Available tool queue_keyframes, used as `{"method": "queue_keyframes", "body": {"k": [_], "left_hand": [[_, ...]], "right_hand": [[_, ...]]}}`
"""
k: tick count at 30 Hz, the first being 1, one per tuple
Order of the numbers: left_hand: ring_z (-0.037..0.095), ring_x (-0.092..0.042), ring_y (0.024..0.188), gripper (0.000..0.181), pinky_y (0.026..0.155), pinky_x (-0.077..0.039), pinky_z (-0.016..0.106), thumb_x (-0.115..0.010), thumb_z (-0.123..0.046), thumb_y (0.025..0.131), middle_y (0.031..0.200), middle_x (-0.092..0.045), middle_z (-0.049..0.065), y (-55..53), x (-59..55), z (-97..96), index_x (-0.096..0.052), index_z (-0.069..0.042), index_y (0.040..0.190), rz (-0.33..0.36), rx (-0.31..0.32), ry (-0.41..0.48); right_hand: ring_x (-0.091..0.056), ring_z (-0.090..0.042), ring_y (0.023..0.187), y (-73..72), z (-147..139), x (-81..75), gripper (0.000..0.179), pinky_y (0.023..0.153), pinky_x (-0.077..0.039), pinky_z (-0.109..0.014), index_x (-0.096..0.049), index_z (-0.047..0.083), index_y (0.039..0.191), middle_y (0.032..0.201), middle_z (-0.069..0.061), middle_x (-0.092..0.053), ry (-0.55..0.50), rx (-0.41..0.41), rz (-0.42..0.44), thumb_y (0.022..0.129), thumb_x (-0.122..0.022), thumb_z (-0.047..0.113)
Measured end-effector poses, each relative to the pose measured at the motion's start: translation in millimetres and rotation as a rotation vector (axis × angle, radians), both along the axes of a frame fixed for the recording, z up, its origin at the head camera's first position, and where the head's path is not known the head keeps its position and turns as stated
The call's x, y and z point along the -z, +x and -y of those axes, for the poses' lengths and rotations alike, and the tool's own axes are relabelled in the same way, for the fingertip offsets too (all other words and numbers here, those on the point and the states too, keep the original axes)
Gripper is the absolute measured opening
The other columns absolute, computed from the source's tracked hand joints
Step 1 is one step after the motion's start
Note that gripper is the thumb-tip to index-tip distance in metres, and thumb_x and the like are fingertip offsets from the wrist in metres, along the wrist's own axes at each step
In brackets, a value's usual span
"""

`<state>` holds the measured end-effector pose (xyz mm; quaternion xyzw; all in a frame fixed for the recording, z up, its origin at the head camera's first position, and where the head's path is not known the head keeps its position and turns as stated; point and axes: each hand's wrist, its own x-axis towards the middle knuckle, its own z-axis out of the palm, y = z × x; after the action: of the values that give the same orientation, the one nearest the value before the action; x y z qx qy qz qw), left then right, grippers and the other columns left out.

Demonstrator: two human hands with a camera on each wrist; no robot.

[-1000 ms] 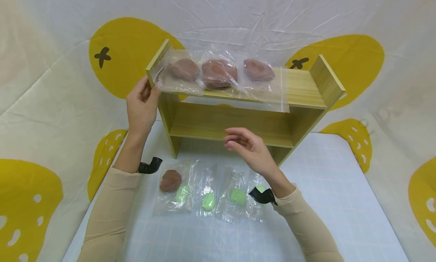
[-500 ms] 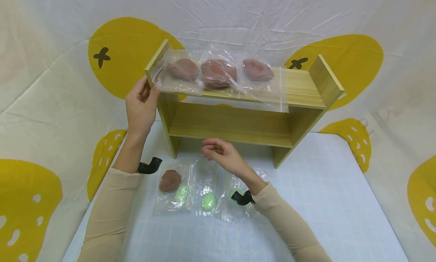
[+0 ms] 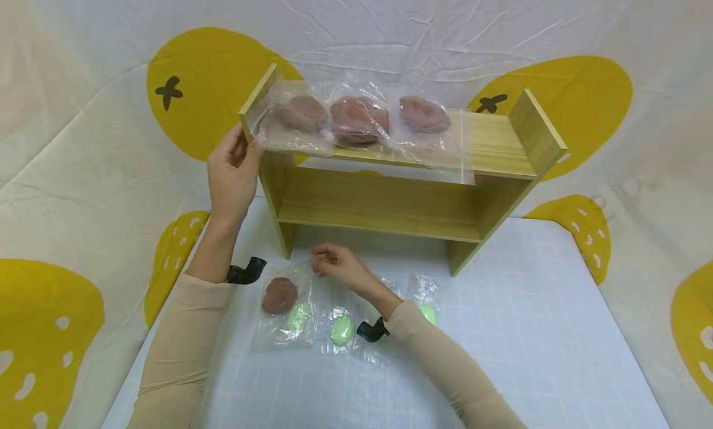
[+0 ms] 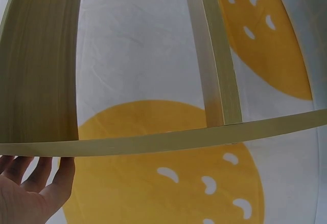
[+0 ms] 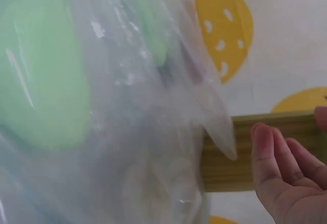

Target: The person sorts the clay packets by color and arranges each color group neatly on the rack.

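My left hand (image 3: pixel 233 175) is at the upper left side of a small wooden shelf (image 3: pixel 379 200). In the left wrist view its fingers (image 4: pixel 64 175) touch the outer face of the side board (image 4: pixel 153 143). My right hand (image 3: pixel 342 268) hovers above the table in front of the shelf, fingers loosely bent and nothing between them. Near it lie clear zip bags: one with a brown lump (image 3: pixel 280 296), others with light green lumps (image 3: pixel 341 331). The right forearm covers part of the bags. A green lump (image 5: pixel 41 71) in clear plastic fills the left of the right wrist view.
Clear bags with brown lumps (image 3: pixel 301 113) lie along the shelf's top board, their plastic hanging over its front edge. A pale checked cloth covers the table (image 3: pixel 535 330). Behind hangs a white curtain (image 3: pixel 379 33) with yellow printed shapes.
My right hand has moved left and down, from before the shelf's lower board to near the bags on the left. The left hand and the shelf have stayed put.
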<state>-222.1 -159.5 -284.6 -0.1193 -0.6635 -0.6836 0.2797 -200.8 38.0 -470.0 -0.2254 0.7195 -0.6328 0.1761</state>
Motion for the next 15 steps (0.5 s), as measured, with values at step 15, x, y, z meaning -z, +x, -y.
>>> {"method": "queue_keyframes", "body": {"k": [15], "left_hand": [[0.022,-0.061,0.118,0.036,0.102,-0.047,0.033,-0.065,-0.007,0.097,0.128,-0.065,0.015,0.0,0.4,0.5,-0.063,-0.001,0.133,-0.004,0.009,0.015]], "right_hand": [[-0.064,-0.030,0.109,-12.2,24.0,28.7,0.060,0.087,-0.055,-0.033,-0.049,-0.007,0.139,0.126,-0.020,-0.062,0.263,0.165,0.031,0.090,-0.074,0.017]]}}
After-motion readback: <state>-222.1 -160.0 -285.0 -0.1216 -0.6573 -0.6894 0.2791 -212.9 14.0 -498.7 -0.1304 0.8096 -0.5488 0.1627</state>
